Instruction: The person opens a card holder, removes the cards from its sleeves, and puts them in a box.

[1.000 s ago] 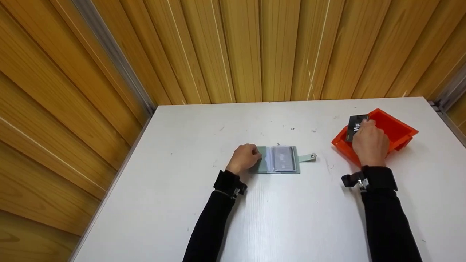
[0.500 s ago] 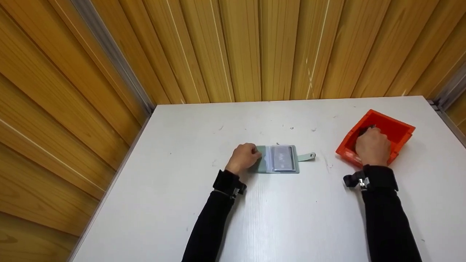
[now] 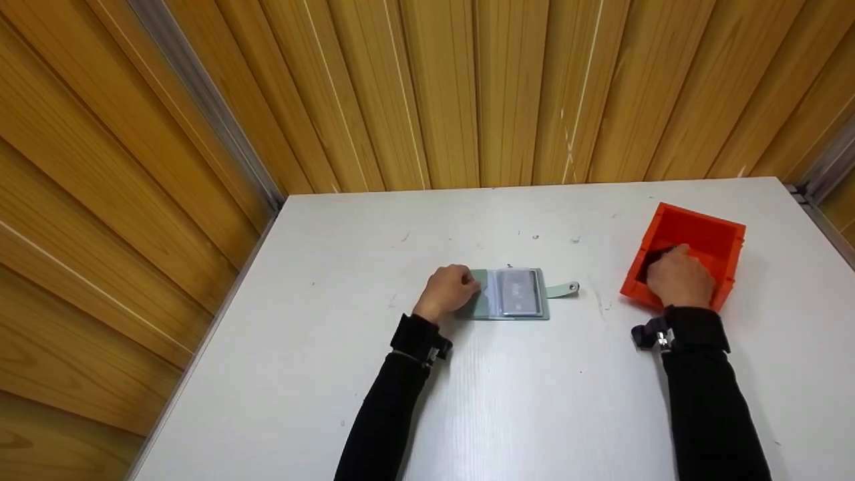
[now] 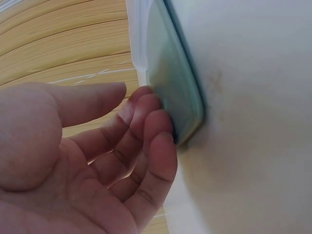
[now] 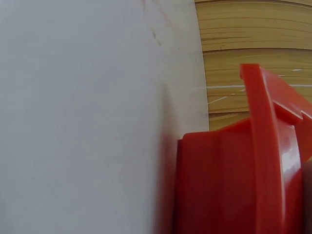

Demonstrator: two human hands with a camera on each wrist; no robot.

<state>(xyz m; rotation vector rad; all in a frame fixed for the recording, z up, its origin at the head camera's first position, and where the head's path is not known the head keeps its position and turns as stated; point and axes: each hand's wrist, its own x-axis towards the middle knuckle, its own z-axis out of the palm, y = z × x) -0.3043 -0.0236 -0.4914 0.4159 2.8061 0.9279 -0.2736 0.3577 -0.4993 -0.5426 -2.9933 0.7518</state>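
Note:
A pale green card holder [image 3: 478, 304] lies unfolded on the white table, its clear sleeves [image 3: 521, 292] facing up and its snap strap [image 3: 563, 290] out to the right. My left hand [image 3: 449, 290] rests at its left cover. In the left wrist view, the bent fingertips [image 4: 161, 141] touch the cover's edge [image 4: 187, 112], and the thumb [image 4: 95, 102] stays apart. Down inside the orange-red bin [image 3: 735, 257], my right hand [image 3: 681, 279] holds a black card [image 3: 651, 262], of which only a dark strip shows left of the knuckles. The fingertips are hidden.
The bin's wall [image 5: 214, 180] fills the lower right of the right wrist view. Behind the white table [image 3: 521, 401] stands a wood-patterned panel wall [image 3: 441, 93], with another panel wall [image 3: 100, 200] along the left side.
My right hand has lowered the black Vip card into the bin, so most of it is now hidden. The bin has turned and shifted slightly left. My left hand stays put.

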